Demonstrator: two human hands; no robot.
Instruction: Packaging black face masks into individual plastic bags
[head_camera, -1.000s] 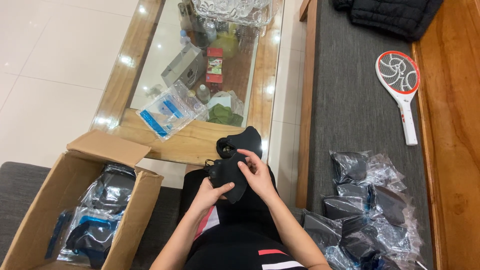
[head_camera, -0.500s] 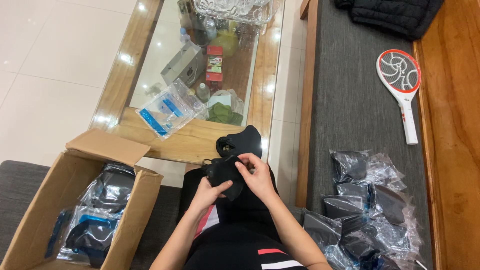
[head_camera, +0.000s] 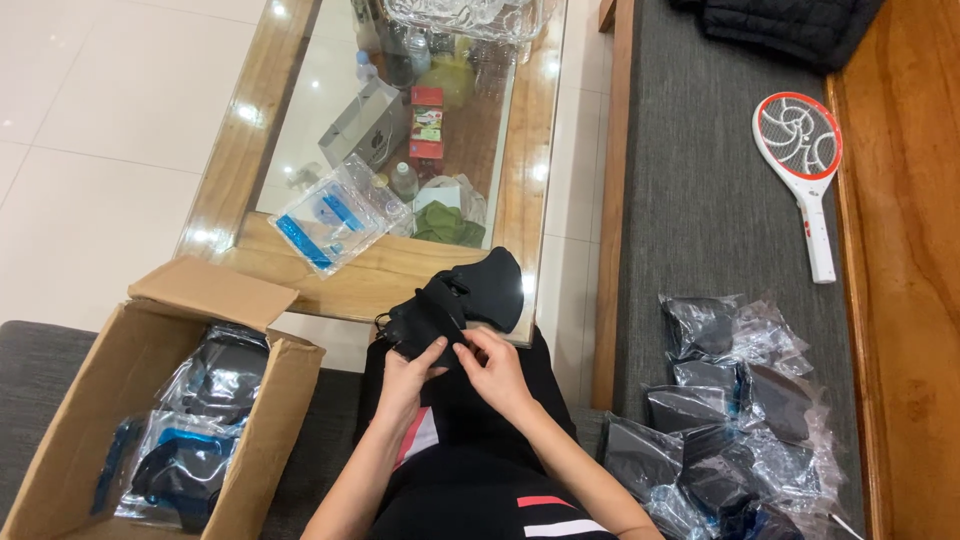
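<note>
- Black fabric masks (head_camera: 455, 300), several stacked together, sit over the person's lap, just at the near edge of the tabletop (head_camera: 400, 275); the top one curves up and away toward the glass.
- Left hand (head_camera: 405, 375) comes up from below with the forearm angled inward, its fingers clamped on the lower left part of the stack, thumb on top.
- Right hand (head_camera: 497, 372) lies just beside the left, fingertips pinched together on the middle of the stack; the two hands nearly touch.
- Clear flat packet with blue stripes (head_camera: 335, 215) lies on the wooden frame of the tabletop, tilted, near its left corner and well apart from the hands.
- Under the glass, on a lower shelf: a grey rectangular box (head_camera: 368, 125), a small red and green carton (head_camera: 427, 122), a little bottle (head_camera: 403, 180) and something green in a plastic bag (head_camera: 447, 222).
- Brown cardboard box (head_camera: 110, 400) stands open on the left, flaps up, holding clear bags of dark masks, one with a blue strip.
- Heap of clear plastic bags with dark masks (head_camera: 735, 410) is spread on the grey cushion (head_camera: 700, 200) to the right.
- White and red racket-shaped swatter (head_camera: 805, 160) lies farther up that cushion, handle pointing toward the person, beside a wooden surface (head_camera: 905, 300).
- Dark quilted jacket (head_camera: 790, 25) lies at the cushion's far end.
</note>
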